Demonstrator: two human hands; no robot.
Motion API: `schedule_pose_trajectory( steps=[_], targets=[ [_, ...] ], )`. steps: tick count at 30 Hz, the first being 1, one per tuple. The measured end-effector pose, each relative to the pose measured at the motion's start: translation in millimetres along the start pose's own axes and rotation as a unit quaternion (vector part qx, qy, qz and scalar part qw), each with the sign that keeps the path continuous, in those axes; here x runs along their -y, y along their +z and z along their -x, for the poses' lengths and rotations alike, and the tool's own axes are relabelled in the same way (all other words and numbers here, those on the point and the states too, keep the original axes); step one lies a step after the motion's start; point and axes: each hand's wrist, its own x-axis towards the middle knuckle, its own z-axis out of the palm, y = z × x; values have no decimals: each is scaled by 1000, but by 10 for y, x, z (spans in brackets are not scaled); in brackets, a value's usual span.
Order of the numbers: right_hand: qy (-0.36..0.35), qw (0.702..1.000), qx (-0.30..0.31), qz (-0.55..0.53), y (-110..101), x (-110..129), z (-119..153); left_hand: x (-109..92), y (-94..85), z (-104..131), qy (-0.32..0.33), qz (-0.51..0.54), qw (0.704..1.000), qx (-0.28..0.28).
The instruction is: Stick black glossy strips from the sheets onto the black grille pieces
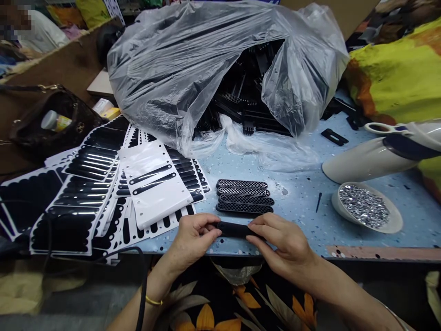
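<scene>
A long, narrow black piece is held level above the table's front edge. My left hand pinches its left end between thumb and fingers. At its right end, my right hand grips it the same way. Just beyond it lie several black strips with a mesh pattern, stacked side by side on the blue speckled table. To the left, a white sheet bearing two black strips rests on overlapping sheets of black stickers.
A big clear plastic bag of black parts fills the back. On the right are a white bowl of shiny small pieces, a grey-white cylindrical object and scissors. A brown bag stands left; a cable hangs near my left forearm.
</scene>
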Motion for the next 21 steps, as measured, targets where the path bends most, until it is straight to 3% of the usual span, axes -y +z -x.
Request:
schedule_pose_trajectory(
  steps=[21],
  targets=[
    [4, 998, 31, 52, -29, 35, -57, -14, 10, -5, -28, 15, 999, -10]
  ],
)
